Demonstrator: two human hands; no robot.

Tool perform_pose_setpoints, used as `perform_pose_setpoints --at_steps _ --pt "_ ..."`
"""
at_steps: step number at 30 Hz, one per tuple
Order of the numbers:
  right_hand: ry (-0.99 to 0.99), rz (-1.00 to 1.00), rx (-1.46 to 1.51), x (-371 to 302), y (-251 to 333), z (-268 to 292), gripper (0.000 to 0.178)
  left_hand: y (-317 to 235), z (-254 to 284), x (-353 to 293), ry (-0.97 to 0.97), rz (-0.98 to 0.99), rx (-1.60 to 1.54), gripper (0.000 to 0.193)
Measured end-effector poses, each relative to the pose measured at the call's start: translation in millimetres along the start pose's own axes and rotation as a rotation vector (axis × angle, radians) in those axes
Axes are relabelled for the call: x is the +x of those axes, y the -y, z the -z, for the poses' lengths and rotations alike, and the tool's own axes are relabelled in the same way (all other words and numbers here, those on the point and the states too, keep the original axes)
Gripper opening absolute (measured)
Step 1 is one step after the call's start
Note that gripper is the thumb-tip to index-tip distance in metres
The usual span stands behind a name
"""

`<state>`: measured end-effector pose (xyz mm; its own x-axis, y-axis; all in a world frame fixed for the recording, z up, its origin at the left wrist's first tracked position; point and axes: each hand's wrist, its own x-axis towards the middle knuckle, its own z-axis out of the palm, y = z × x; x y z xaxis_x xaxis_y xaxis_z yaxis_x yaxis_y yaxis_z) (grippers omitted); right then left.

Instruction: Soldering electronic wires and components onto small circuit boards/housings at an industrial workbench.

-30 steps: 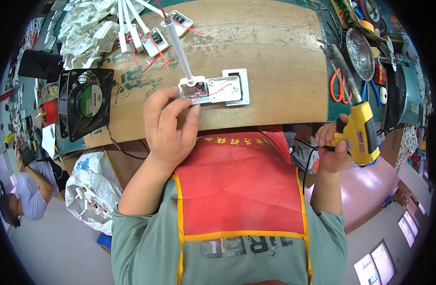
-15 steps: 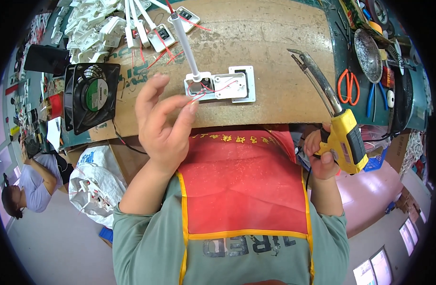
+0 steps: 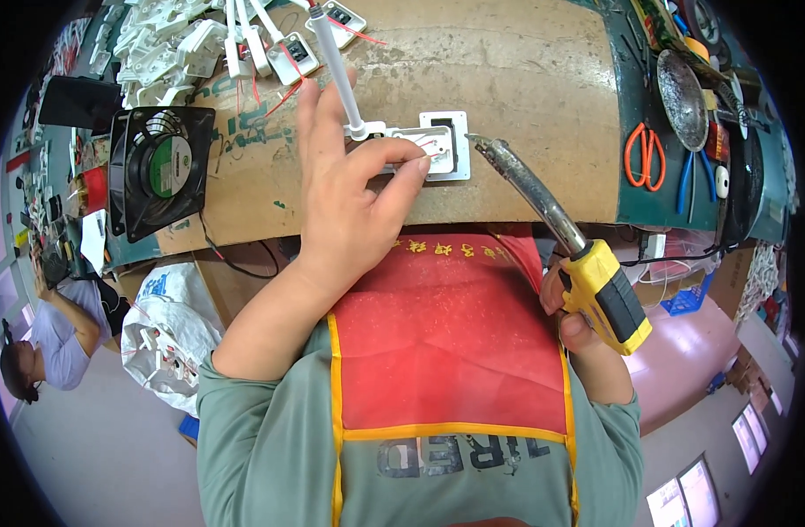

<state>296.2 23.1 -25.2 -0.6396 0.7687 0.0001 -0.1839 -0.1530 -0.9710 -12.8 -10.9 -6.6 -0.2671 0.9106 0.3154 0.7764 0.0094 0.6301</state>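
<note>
On the board lies a small white plastic housing (image 3: pixel 442 140) with an open shallow tray and thin red wires inside. A white tube (image 3: pixel 339 79) stands up from its left end. My left hand (image 3: pixel 354 198) reaches over the housing, thumb and forefinger pinched on a thin red wire at the tray; the other fingers are raised and hide the housing's left part. My right hand (image 3: pixel 574 316) is wrapped round the handle of a yellow and black soldering gun (image 3: pixel 606 294). The gun's dark tip points up and left, close to the housing's right edge.
At the back left sit a heap of white plastic parts (image 3: pixel 170 53) and several wired housings (image 3: pixel 293 60). A black fan (image 3: pixel 161 171) stands left. Orange-handled scissors (image 3: pixel 646 156), blue-handled pliers (image 3: pixel 690 184) and a metal dish (image 3: pixel 682 97) lie right. Another person (image 3: pixel 64 334) sits far left.
My left hand has moved right, from the housing's left part to the tray. The soldering gun has swung down and left, bringing its tip beside the housing.
</note>
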Motion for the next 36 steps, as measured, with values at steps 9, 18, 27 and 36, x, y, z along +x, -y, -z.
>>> perform_pose_setpoints --at_steps 9,18,27,36 --pt "0.053 -0.018 -0.093 -8 0 6 0.025 -3 3 4 0.070 0.056 -0.046 0.008" --pt "0.052 -0.073 -0.202 -12 5 7 0.023 4 9 9 0.147 0.047 -0.088 0.008" --pt "0.147 -0.180 -0.311 -10 0 9 0.030 5 8 11 0.146 0.031 -0.066 0.008" --pt "0.151 -0.179 -0.461 -7 3 5 0.035 5 7 11 0.139 0.056 -0.101 0.007"
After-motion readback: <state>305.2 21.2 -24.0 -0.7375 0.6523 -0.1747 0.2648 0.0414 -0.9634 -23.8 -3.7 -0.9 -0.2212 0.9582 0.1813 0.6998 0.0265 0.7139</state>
